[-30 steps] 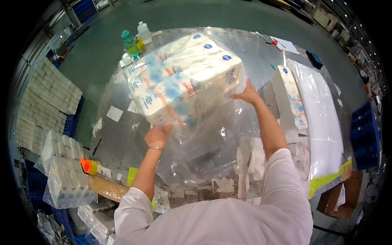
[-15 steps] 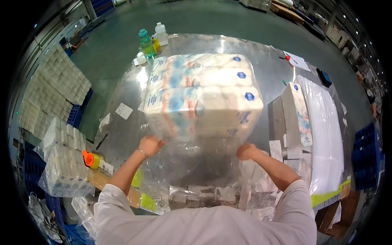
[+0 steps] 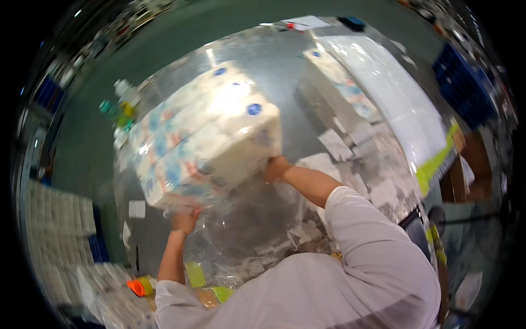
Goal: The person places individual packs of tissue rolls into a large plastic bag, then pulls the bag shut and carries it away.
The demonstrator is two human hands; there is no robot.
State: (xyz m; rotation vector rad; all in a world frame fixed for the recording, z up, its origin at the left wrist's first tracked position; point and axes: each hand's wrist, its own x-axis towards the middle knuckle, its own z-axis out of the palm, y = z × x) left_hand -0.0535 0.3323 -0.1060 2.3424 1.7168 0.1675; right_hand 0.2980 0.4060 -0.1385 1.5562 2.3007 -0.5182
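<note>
Over a steel table (image 3: 274, 60) with scattered labels (image 3: 378, 186), gripping a wrapped tissue bundle (image 3: 208, 134) from below, left hand (image 3: 185, 220) and right hand (image 3: 275, 167) raised.

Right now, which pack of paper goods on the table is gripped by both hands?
The big wrapped pack at centre; left hand and right hand grip its near end. The narrower pack lies untouched.

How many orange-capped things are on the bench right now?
1: an orange-capped item lies at the near left edge of the metal table, beside the person's left elbow. Others may be hidden under the clear plastic film.
</note>
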